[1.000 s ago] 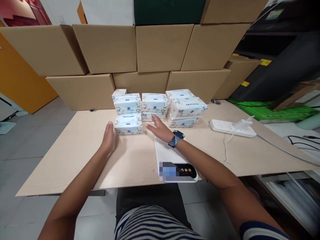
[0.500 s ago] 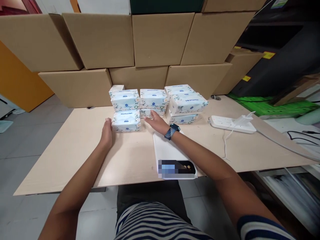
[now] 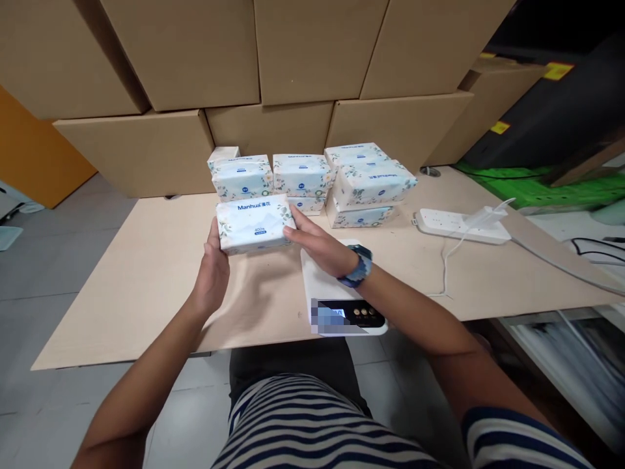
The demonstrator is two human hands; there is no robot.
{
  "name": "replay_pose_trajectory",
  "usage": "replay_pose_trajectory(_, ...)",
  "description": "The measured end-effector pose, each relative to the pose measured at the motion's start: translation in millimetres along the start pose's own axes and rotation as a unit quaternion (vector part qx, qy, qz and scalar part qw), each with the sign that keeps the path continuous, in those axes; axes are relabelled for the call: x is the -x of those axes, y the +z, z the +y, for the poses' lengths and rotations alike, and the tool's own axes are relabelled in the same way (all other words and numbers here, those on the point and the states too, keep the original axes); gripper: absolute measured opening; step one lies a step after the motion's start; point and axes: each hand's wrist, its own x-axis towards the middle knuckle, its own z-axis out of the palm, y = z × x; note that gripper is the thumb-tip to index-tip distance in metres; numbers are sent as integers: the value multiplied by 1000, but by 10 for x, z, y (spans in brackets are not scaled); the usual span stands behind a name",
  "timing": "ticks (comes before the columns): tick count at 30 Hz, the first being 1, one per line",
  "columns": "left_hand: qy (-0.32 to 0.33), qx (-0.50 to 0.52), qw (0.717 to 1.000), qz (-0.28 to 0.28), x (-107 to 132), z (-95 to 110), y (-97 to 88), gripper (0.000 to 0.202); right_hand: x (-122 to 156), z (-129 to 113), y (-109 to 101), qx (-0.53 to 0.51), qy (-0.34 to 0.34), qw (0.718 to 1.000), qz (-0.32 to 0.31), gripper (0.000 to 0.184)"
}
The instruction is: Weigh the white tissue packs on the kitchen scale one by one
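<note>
Between my two hands a white tissue pack [image 3: 254, 225] with blue print and a leaf pattern is held up off the table. My left hand [image 3: 213, 270] presses its left end, and my right hand [image 3: 319, 241] grips its right end with the thumb on the near corner. Beneath my right wrist lies a white kitchen scale [image 3: 319, 280] with a lit display, partly covered by the hand. Behind the held pack stand more tissue packs [image 3: 303, 174], and a stack of tissue packs [image 3: 375, 185] is to the right.
Large cardboard boxes [image 3: 312, 55] form a wall along the table's back. A white power strip [image 3: 461, 227] with a plugged-in cable lies at the right. Beyond it is a green crate [image 3: 498, 192]. The wooden table's [image 3: 131, 280] front edge runs close to my body.
My hands have closed on the front tissue pack from both sides and lifted it up and toward me. The camera view has tilted slightly downward.
</note>
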Motion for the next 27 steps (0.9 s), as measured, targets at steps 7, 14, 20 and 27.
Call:
replay_pose_trajectory(7, 13, 49, 995, -81, 210, 194, 551, 93, 877, -264, -522, -2, -74, 996, 43, 83)
replay_pose_trajectory(14, -2, 60, 990, -128, 134, 165, 917, 91, 1174, -201, -791, 26, -84, 989, 122, 74)
replay_pose_trajectory(20, -61, 81, 984, -146, 44, -31, 1087, 92, 1323, -19, -944, 43, -55, 981, 183, 68)
replay_pose_trajectory(27, -181, -13, 976, -119, -33, -427, 1003, 94, 1375, 444, -1008, 3, 102, 967, 234, 98)
